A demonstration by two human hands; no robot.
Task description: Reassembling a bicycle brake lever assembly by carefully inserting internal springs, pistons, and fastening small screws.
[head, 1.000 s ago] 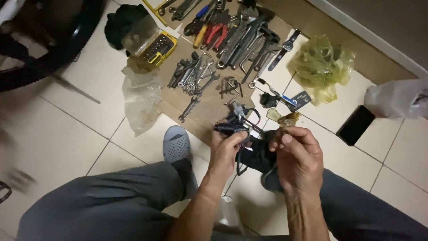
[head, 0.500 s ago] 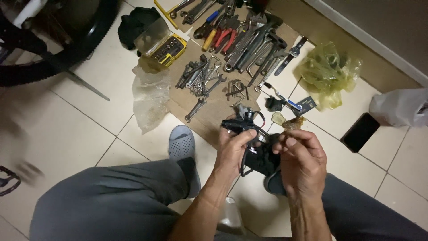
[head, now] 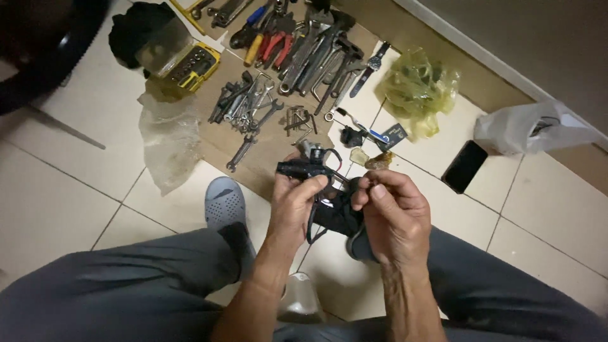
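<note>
Left hand [head: 296, 204] raised between knees, fingers curled round small black device [head: 303, 168], thumb on top. Right hand [head: 394, 215] alongside, fingertips pinched on thin black cable [head: 345, 183] running from device; black pouch [head: 335, 215] hangs between both hands, partly hidden. Device sits above floor [head: 76, 190], over near edge of cardboard sheet [head: 266, 152]. Beyond: wrenches [head: 247, 104], pliers [head: 273, 44], yellow bit case [head: 190, 63], black phone [head: 465, 166], yellow-green bag [head: 418, 88]. Grey clog [head: 224, 204] just left of left wrist.
</note>
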